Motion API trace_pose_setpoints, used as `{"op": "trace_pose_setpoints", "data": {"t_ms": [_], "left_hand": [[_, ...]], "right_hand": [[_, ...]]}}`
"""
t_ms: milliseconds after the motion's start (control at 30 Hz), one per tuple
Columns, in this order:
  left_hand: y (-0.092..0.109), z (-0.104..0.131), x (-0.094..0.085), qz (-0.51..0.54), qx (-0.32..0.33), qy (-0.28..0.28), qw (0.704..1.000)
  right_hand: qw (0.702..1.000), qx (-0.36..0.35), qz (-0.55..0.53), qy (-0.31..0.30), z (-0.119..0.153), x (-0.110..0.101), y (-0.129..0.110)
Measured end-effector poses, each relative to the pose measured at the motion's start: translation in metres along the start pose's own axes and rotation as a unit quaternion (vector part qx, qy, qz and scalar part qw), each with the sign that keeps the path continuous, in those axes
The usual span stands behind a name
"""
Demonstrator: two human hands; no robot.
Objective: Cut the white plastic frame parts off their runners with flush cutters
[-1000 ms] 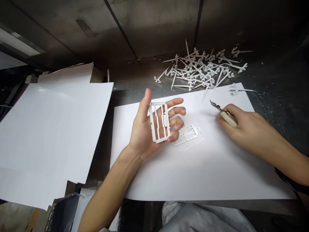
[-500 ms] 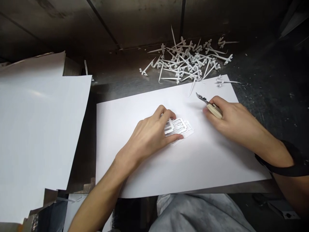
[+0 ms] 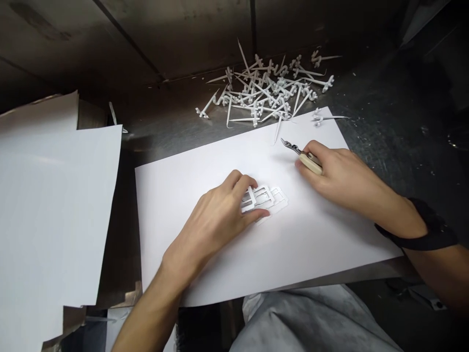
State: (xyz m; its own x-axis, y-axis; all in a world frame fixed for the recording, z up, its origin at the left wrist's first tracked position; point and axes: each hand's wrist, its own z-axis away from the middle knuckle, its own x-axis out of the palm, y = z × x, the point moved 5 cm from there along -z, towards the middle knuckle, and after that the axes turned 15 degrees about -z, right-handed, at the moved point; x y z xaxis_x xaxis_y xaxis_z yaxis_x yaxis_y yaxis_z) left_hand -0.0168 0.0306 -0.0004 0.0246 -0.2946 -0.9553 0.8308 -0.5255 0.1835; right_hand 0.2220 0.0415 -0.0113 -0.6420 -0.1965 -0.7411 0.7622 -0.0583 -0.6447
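My left hand (image 3: 220,210) is closed round a few thin white plastic frames (image 3: 262,197), thumb on the near side and fingers on the far side. The frames overlap on a large white sheet (image 3: 311,244). My right hand (image 3: 337,176) grips a small pair of nippers (image 3: 310,164) with a cream handle. The nippers' metal tip points to the upper left, above the sheet and apart from the frames.
Behind the sheet lies a heap of white plastic sprue pieces (image 3: 262,95); one piece (image 3: 326,119) rests on the sheet's far right corner. Large white sheets (image 3: 54,205) stand at the left. A dark metal wall (image 3: 205,34) is at the back.
The whole view has shifted, so the heap and both hands appear further left. Both hands keep the same holds, and the frames under my left hand have shifted slightly against each other.
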Motion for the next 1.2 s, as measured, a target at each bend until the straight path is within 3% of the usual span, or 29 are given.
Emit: {"op": "trace_pose_setpoints", "data": {"t_ms": [267,367,600,900,1067,1200], "left_hand": [[-0.005,-0.002,-0.017,0.057,-0.007,0.037,0.998],[0.007,0.000,-0.020,0.036,-0.012,0.044,0.998],[0.037,0.002,0.003,-0.044,-0.062,0.018,0.997],[0.051,-0.003,-0.013,-0.046,-0.117,-0.017,0.992],[0.064,0.010,-0.013,0.004,-0.131,0.023,0.991],[0.071,0.030,-0.007,0.078,-0.144,0.085,0.983]], "right_hand": [[1.000,-0.018,0.015,0.009,-0.003,0.002,0.001],[0.999,-0.023,0.026,0.017,-0.005,0.004,0.001],[0.999,-0.049,0.014,0.002,-0.007,0.006,-0.002],[0.998,-0.055,-0.005,-0.018,-0.005,0.004,-0.002],[0.997,-0.068,0.026,-0.023,-0.005,0.004,0.001],[0.995,-0.084,0.051,-0.036,-0.005,0.009,0.020]]}}
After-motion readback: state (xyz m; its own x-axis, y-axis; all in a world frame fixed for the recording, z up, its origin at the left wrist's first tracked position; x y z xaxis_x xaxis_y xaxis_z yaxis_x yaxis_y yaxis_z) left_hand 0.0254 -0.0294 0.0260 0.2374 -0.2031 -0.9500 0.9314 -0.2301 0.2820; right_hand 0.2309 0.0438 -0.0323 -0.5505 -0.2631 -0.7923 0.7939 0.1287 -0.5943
